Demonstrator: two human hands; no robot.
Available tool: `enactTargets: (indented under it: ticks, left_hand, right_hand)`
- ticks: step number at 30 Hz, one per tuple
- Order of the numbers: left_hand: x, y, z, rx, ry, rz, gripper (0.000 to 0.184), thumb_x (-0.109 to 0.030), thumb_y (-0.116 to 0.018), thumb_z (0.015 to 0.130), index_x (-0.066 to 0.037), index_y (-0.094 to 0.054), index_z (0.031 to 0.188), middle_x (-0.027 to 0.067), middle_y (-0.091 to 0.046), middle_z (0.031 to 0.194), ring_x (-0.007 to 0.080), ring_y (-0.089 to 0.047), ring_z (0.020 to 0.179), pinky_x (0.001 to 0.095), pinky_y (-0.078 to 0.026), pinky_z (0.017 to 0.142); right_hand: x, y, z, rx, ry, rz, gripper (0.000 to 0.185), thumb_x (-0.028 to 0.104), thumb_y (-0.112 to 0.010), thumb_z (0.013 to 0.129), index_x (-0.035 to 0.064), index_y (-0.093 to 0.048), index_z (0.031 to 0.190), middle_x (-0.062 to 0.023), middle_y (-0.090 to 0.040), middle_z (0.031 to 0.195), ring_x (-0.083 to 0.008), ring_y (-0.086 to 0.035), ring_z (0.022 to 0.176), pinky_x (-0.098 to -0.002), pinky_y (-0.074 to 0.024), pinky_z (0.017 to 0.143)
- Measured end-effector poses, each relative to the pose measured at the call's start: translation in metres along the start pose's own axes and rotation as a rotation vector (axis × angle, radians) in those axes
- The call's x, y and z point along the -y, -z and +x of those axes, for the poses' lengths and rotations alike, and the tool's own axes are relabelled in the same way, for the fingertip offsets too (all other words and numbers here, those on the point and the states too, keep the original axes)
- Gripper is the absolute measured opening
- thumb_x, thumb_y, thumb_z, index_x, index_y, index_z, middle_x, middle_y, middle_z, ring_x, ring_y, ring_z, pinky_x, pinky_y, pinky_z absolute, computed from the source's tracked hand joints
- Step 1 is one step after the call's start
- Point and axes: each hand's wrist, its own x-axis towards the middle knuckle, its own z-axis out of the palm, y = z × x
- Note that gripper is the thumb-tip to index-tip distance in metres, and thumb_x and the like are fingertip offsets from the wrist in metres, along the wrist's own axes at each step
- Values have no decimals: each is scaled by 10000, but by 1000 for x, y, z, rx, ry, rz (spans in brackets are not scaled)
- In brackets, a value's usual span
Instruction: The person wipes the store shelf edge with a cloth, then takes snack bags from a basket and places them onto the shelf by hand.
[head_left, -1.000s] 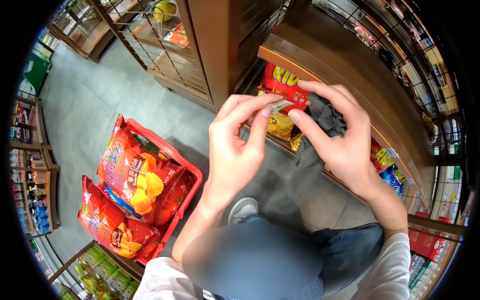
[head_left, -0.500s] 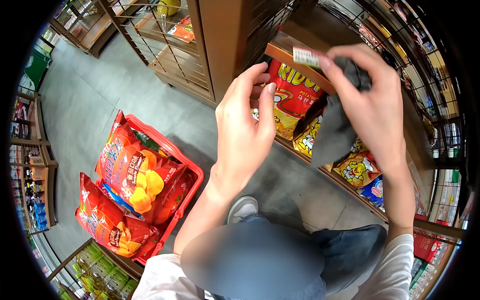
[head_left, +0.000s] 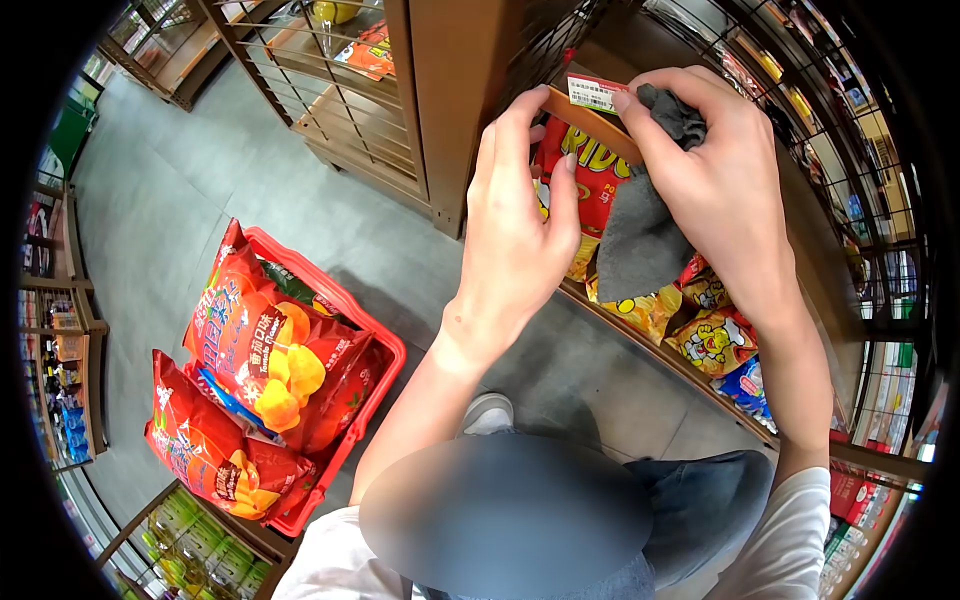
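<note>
My right hand [head_left: 715, 165] is closed around a dark grey cloth [head_left: 650, 235], which hangs down below the palm. Its thumb and forefinger are at the right end of a white barcoded price tag [head_left: 592, 93] on a brown shelf-edge strip [head_left: 600, 127]. My left hand [head_left: 525, 210] is at the other end of that strip, fingertips at or touching its end, thumb held apart from the fingers. Beneath the strip, a red bag of potato snacks [head_left: 592, 195] stands on the shelf, partly hidden by the cloth and both hands.
A red shopping basket [head_left: 385, 335] with several red crisp bags [head_left: 285, 370] stands on the grey floor [head_left: 160, 190] to my left. More yellow snack bags [head_left: 712, 340] lie along the low shelf. A brown upright panel [head_left: 455, 100] rises beyond my left hand.
Both hands have come closer together. My right hand moved left with the cloth, and my left hand shifted slightly right and up to the strip's end. The price tag now shows more squarely.
</note>
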Motion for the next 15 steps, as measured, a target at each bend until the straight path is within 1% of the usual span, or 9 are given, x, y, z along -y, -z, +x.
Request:
enactTargets:
  ticks: [6,13,15]
  left_hand:
    - [0,0,7,-12,13,-2,409,36,-615,905,30,-464,1284,171,-594,1220,270,-651,1067,339,-576,812]
    - [-2,1,10,-13,42,-28,383,35,-611,908,24,-464,1262,174,-611,1177,259,-658,1040,335,-571,793]
    - [-2,0,11,-26,22,-14,384,36,-604,909,21,-463,1266,179,-629,1141,256,-669,1011,333,-572,776]
  right_hand:
    - [2,-1,2,-22,-11,-7,209,135,-685,843,-57,-698,924,-206,-682,839,-382,-671,774,-400,-516,707]
    - [5,2,2,13,-7,-23,212,141,-695,840,-53,-702,924,-206,-681,837,-379,-671,768,-405,-516,698]
    - [5,2,1,19,-5,-25,214,142,-696,840,-54,-702,925,-207,-680,836,-382,-670,767,-409,-515,696]
